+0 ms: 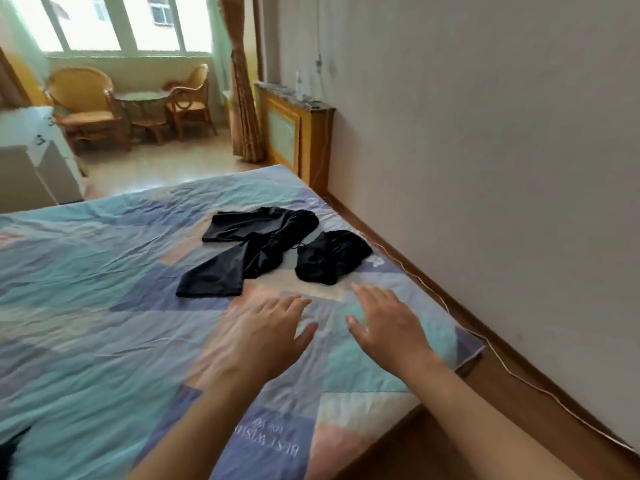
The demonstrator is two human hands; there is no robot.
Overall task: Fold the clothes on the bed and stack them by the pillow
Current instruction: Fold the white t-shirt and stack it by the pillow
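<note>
Two black garments are seen lying unfolded on the patchwork bedspread [104, 271] toward the far right part of the bed: a larger black garment [252, 251] spread in a crumpled, angled shape, and a smaller black garment [330, 257] bunched just beside it, close to the bed edge that runs along the wall. A thin drawstring appears to trail between the two pieces, so it is judged that one could be dragged along if the other is lifted carelessly. The smaller piece is placed near the edge, and it could be pushed off onto the floor strip beside the wall if it is swept sideways. The fabric looks thin and slippery, so folds may be lost unless it is first flattened. No pillow is shown in this view, so the stacking place cannot be confirmed. The left hand [256, 336] is held above the bedspread with fingers extended and slightly spread; it is blurred, and nothing is held in it. The right hand [384, 322] is likewise opened flat, palm down, fingers straight, near the smaller garment but apart from it; nothing is gripped.
</note>
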